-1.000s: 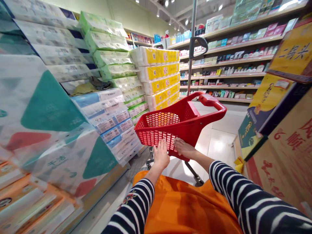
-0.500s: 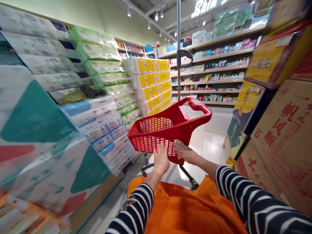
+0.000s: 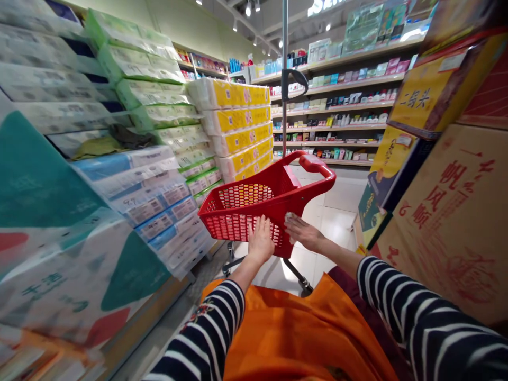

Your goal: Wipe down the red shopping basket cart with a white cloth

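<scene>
In front of me stands a red shopping cart (image 3: 238, 222) with a perforated basket, a red handle (image 3: 317, 177) and a tall grey pole (image 3: 284, 47). My left hand (image 3: 261, 238) rests with its fingers stretched out against the basket's near side. A crumpled whitish cloth (image 3: 291, 218) is under the fingertips of my right hand (image 3: 304, 233), which presses it against the cart's side panel, right of the holes. Part of the cloth is hidden by the fingers.
Stacked tissue packs (image 3: 154, 196) line the left, with yellow-and-white packs (image 3: 242, 127) behind the cart. Cardboard boxes (image 3: 448, 211) rise close on the right. Shelves of small goods (image 3: 341, 119) stand at the back. Light floor tiles (image 3: 341, 211) show beside the cart.
My view has shifted a little, so the cart appears slightly further left and higher. My right hand with the cloth has moved slightly up and right along the cart's side; my left stays on the basket.
</scene>
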`<state>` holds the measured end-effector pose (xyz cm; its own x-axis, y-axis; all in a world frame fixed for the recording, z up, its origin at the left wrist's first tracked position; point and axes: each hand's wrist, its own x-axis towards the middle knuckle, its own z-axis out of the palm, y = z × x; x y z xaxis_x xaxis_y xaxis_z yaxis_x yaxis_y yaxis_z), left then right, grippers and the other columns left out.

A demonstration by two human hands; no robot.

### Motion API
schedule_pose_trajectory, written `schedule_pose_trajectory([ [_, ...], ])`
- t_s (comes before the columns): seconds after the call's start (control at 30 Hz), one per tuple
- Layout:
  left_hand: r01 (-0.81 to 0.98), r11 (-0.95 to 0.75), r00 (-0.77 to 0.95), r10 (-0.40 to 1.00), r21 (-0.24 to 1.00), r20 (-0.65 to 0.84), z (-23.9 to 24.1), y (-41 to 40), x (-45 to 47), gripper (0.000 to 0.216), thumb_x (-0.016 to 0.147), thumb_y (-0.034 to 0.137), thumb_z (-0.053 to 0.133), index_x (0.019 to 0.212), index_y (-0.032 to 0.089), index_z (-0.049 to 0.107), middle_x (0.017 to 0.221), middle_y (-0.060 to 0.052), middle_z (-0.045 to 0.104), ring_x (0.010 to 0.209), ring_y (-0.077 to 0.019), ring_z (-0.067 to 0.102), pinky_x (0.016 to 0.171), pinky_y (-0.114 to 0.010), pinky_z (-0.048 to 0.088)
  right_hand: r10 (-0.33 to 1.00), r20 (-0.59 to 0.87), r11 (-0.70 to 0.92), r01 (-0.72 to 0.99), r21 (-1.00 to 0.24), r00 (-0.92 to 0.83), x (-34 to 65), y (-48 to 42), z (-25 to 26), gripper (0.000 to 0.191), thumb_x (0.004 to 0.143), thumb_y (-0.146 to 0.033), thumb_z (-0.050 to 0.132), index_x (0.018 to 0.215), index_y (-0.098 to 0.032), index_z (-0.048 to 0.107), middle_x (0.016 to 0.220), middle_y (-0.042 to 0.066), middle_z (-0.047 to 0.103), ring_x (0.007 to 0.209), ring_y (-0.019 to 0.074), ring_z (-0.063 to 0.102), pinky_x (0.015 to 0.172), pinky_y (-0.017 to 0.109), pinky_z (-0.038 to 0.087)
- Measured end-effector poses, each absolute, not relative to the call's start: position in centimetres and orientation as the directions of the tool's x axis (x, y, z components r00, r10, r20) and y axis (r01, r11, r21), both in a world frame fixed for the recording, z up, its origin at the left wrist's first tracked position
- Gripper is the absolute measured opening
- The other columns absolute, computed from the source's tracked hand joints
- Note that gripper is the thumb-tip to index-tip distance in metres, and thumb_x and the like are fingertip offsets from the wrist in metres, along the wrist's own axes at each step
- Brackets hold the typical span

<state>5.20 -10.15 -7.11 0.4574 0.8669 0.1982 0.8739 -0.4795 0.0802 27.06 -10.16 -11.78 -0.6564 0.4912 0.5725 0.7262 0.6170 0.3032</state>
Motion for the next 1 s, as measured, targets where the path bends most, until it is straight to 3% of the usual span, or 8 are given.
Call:
schedule_pose_trajectory([
  [0.23, 0.960, -0.274, 0.253, 0.934, 0.055, 0.252, -4.1, -3.3, 0.9, 0.072, 0.079, 0.026, 0.044, 0.145, 0.009, 0.020, 0.154, -0.013, 0.016, 0.142, -0.0244, 0.014, 0.114, -0.051, 0.015, 0.650, 0.734, 0.273, 0.962, 0.015, -0.196, 28.6, -8.7, -0.6, 0.043, 0.093, -0.018, 0.034, 0.134, -0.019, 0.046, 0.143, 0.010, 0.040, 0.138, 0.0275, 0.023, 0.112, 0.054, 0.021],
  [0.37, 0.957, -0.288, 0.286, 0.957, 0.020, 0.052, -4.0, -0.9, -1.0, 0.073, 0.079, 0.030, 0.046, 0.145, 0.013, 0.020, 0.153, -0.014, 0.022, 0.140, -0.0269, 0.019, 0.111, -0.058, 0.015, 0.662, 0.745, 0.174, 0.984, -0.048, -0.081, 32.0, -7.0, 1.6, 0.043, 0.094, -0.024, 0.033, 0.134, -0.017, 0.043, 0.144, 0.011, 0.036, 0.137, 0.0311, 0.022, 0.111, 0.057, 0.017],
  [0.47, 0.951, -0.308, 0.308, 0.951, -0.008, 0.037, -4.4, -0.9, -1.3, 0.074, 0.079, 0.032, 0.046, 0.145, 0.014, 0.018, 0.154, -0.012, 0.018, 0.141, -0.0267, 0.016, 0.111, -0.058, 0.016, 0.618, 0.786, 0.146, 0.986, -0.080, -0.028, 34.3, -5.7, 1.8, 0.044, 0.095, -0.027, 0.030, 0.134, -0.012, 0.042, 0.140, 0.015, 0.036, 0.134, 0.0345, 0.024, 0.108, 0.061, 0.017],
  [0.63, 0.955, -0.296, 0.297, 0.951, -0.013, 0.082, -4.7, -2.3, -0.1, 0.075, 0.080, 0.036, 0.046, 0.145, 0.012, 0.018, 0.153, -0.013, 0.021, 0.140, -0.0265, 0.017, 0.111, -0.056, 0.016, 0.659, 0.749, 0.196, 0.978, -0.077, -0.073, 31.8, -3.9, 0.6, 0.041, 0.096, -0.031, 0.030, 0.122, -0.008, 0.051, 0.128, 0.016, 0.046, 0.127, 0.0320, 0.035, 0.105, 0.057, 0.026],
  [0.83, 0.941, -0.337, 0.337, 0.938, -0.017, 0.087, -4.7, -3.7, 0.3, 0.075, 0.079, 0.038, 0.046, 0.145, 0.014, 0.019, 0.153, -0.013, 0.022, 0.140, -0.0281, 0.018, 0.111, -0.057, 0.017, 0.758, 0.505, 0.426, 0.900, 0.098, -0.414, 24.7, -4.8, -2.6, 0.029, 0.094, -0.026, 0.040, 0.116, -0.017, 0.056, 0.132, 0.009, 0.047, 0.131, 0.0247, 0.031, 0.110, 0.049, 0.022],
  [1.0, 0.956, -0.294, 0.294, 0.950, -0.021, 0.105, -5.4, -3.9, -1.6, 0.074, 0.079, 0.030, 0.045, 0.145, 0.010, 0.017, 0.154, -0.015, 0.017, 0.141, -0.0277, 0.014, 0.110, -0.058, 0.014, 0.781, 0.529, 0.351, 0.934, 0.067, -0.332, 29.5, -6.7, -1.1, 0.032, 0.093, -0.024, 0.039, 0.121, -0.016, 0.054, 0.138, 0.011, 0.041, 0.132, 0.0277, 0.029, 0.108, 0.050, 0.023],
])
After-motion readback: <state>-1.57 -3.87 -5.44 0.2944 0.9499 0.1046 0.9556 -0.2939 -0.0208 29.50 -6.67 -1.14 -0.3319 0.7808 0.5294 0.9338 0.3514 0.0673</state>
